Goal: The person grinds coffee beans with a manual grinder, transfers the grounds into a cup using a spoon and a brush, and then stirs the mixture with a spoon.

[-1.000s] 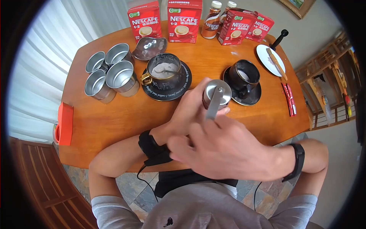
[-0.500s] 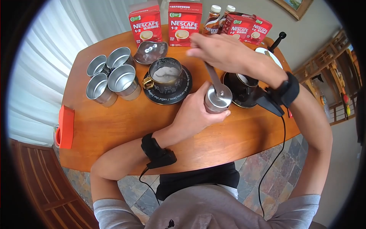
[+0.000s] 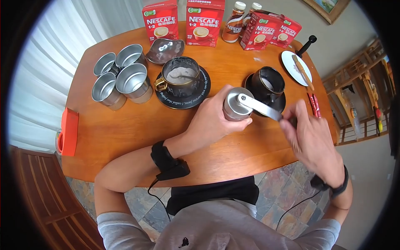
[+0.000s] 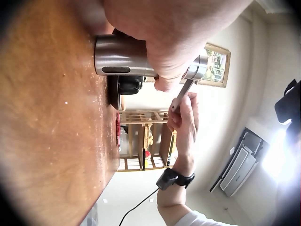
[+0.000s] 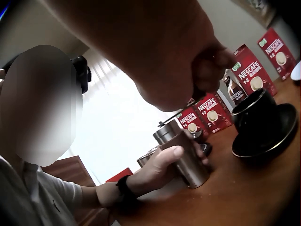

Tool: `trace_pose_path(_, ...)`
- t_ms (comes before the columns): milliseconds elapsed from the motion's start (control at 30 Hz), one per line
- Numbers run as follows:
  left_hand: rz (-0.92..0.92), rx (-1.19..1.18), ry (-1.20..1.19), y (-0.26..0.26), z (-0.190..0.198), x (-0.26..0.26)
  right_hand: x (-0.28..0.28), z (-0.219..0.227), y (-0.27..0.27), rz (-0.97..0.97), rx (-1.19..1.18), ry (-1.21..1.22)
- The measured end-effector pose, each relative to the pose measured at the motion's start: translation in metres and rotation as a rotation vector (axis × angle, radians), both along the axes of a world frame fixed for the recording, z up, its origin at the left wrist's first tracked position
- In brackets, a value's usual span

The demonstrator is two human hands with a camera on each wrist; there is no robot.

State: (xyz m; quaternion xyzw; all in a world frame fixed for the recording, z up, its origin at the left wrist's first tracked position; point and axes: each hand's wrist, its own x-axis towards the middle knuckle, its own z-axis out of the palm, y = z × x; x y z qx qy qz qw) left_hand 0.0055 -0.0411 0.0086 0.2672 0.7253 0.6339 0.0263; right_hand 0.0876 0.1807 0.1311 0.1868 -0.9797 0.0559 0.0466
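Observation:
My left hand [image 3: 210,116] grips the steel body of a hand coffee grinder [image 3: 235,111], fingers and thumb wrapped round it below the lid. In the left wrist view the grinder [image 4: 123,52] stands upright with its base right at the tabletop. From its lid a flat metal crank [image 3: 262,107] points right and toward me. My right hand [image 3: 313,143] has its fingers curled about the crank's outer end, hiding the knob. Just beyond the grinder is a black cup [image 3: 275,88] on a black saucer, with pale powder inside.
Left of the grinder, a larger black cup [image 3: 183,88] with gold handle, powder and a spoon sits on a lettered saucer. Several metal cups [image 3: 132,81] cluster farther left. Red Nescafe boxes [image 3: 204,25] and bottles [image 3: 233,27] line the back. At right lie a white plate [image 3: 291,71] and red sachets [image 3: 315,105].
My right hand has swung the crank round, from near me, to the far side, then to the right. The left hand keeps its grip on the grinder in the same place.

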Motion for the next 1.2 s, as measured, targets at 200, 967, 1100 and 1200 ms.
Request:
trace_pose_path(200,-0.017,0.02,-0.01,0.0,-0.002,0.0,0.032,0.028,-0.042,0.33,-0.011,-0.299)
trace_pose_path(967,-0.033,-0.01,-0.075,-0.003,0.005,0.001,-0.147,0.006,-0.021,0.173,0.087,-0.021)
trace_pose_path(1100,-0.014,0.006,-0.05,-0.001,0.003,0.001,-0.09,0.01,0.008,0.077,-0.058,-0.029)
trace_pose_path(1200,-0.014,0.016,-0.047,-0.001,0.002,0.001,-0.042,0.027,0.009,0.038,-0.011,-0.144)
